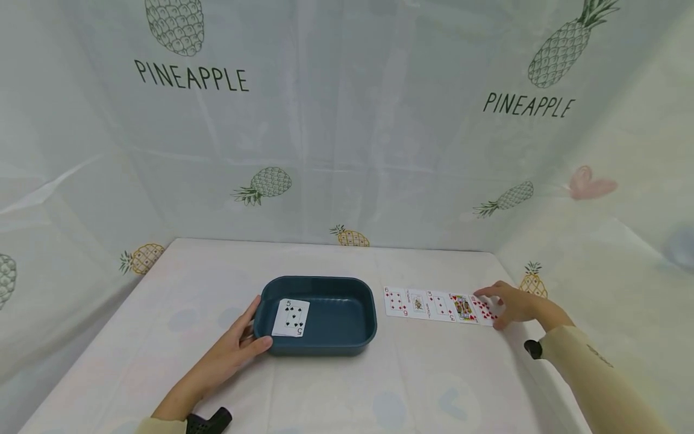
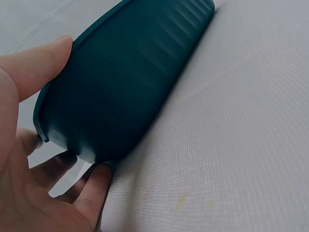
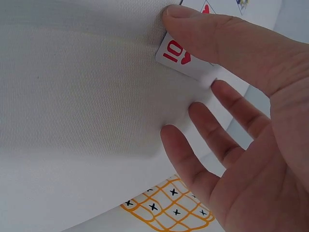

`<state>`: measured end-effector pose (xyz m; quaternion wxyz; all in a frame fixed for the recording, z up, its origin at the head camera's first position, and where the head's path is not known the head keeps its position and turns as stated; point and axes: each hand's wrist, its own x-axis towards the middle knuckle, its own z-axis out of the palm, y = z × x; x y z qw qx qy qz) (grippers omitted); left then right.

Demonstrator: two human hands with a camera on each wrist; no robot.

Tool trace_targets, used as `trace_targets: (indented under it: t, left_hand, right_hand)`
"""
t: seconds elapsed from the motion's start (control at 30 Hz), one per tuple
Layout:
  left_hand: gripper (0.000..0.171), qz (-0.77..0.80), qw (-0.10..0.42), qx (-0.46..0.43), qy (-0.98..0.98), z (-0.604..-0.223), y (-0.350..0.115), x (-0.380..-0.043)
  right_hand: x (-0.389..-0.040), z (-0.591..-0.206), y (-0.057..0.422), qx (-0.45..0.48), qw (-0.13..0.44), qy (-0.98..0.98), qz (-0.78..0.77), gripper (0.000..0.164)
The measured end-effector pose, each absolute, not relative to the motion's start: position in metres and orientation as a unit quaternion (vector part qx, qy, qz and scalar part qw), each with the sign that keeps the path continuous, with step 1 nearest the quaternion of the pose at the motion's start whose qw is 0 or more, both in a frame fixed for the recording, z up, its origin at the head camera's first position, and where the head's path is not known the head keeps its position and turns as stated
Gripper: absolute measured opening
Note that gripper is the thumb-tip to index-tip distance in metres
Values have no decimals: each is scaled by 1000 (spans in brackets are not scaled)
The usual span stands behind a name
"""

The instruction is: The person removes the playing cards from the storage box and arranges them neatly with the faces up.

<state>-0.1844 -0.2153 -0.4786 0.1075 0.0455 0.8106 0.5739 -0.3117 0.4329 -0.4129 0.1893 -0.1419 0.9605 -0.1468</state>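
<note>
- Ten of hearts: flat on the table, right end of a card row that sits to the right of the tray.
- Right hand: at the ten, fingers loosely parted. Thumb lies over one corner, index reaches the far side; other three fingers are off the card, tips near the cloth. Index mostly hidden in the wrist view.
- Rest of row, running left from the ten: king, low diamond card, joker, six of diamonds. All face up, side by side.
- Tray: dark blue-green, rounded corners, on the table left of the row, apart from it.
- Left hand: grips the tray's left end. Thumb on the rim at the near corner, fingers bent round the end wall, lowest ones by the tabletop.
- Five of spades: face up inside the tray, left part. An edge shows underneath; can't tell how many cards.
- Sleeves: light beige, both arms; dark device at the right wrist.
- Backdrop: pale sheet behind the table, pineapple drawings plus "PINEAPPLE" lettering.
</note>
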Motion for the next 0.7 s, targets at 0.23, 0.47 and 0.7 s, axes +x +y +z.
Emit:
trace_targets:
  t: [0.23, 0.47, 0.7]
  left_hand:
    - [94, 575, 105, 47, 810, -479, -216, -184]
    - [95, 572, 107, 43, 812, -479, -215, -184]
    - [95, 568, 104, 44, 815, -478, -215, -184]
  right_hand:
    - [-312, -410, 431, -146, 189, 960, -145, 78]
    - [-312, -412, 431, -140, 192, 960, -148, 79]
    - [-310, -411, 432, -151, 190, 957, -158, 83]
